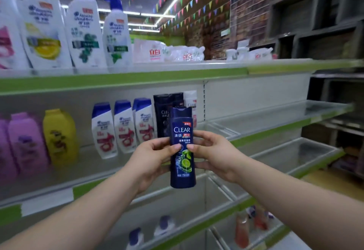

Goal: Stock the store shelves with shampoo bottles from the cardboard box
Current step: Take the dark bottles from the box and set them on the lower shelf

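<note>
A dark blue shampoo bottle (183, 147) is held upright at frame centre, gripped by the left hand (151, 157) and right hand (212, 155) — fingers closed round its middle. It is best set label-forward beside the black bottles (167, 115) at twelve o'clock.

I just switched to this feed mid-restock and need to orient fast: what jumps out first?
A dark blue CLEAR shampoo bottle held upright at centre frame, gripped by the left hand and the right hand from either side. Behind it on the middle shelf stand black CLEAR bottles, with bare shelf to their right. Big white pump bottles line the top shelf at upper left.
</note>
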{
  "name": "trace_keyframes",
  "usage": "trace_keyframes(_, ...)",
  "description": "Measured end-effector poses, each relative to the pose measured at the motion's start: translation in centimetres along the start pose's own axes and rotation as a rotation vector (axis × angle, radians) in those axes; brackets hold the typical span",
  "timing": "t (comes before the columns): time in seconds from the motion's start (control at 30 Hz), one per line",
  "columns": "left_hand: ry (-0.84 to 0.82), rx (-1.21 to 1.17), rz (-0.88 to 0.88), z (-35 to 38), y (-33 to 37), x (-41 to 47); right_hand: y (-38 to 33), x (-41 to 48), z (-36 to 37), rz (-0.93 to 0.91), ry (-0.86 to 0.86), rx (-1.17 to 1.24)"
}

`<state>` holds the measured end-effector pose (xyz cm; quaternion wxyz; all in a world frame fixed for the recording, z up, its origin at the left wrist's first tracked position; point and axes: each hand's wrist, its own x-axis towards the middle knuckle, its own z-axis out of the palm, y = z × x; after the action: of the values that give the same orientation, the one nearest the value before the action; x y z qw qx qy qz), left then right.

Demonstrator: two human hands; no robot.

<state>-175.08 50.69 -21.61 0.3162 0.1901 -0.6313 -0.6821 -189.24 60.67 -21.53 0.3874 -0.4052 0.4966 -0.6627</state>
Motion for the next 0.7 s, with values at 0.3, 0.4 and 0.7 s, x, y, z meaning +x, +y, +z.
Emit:
trace_keyframes(0.3,0.11,0.009,0.051,2.0,0.4,6.6,-1.6,6.6,-4.6,-0.056,-0.08,-0.006)
trace_keyframes(0.4,0.179,0.035,0.063,2.8,0.4,9.2,-2.0,9.3,-6.3,-0.058,-0.097,-0.015)
trace_keyframes(0.7,0.354,0.292,0.156,4.6,-1.8,15.0,0.7,16.3,-10.4,-0.186,-0.105,-0.191)
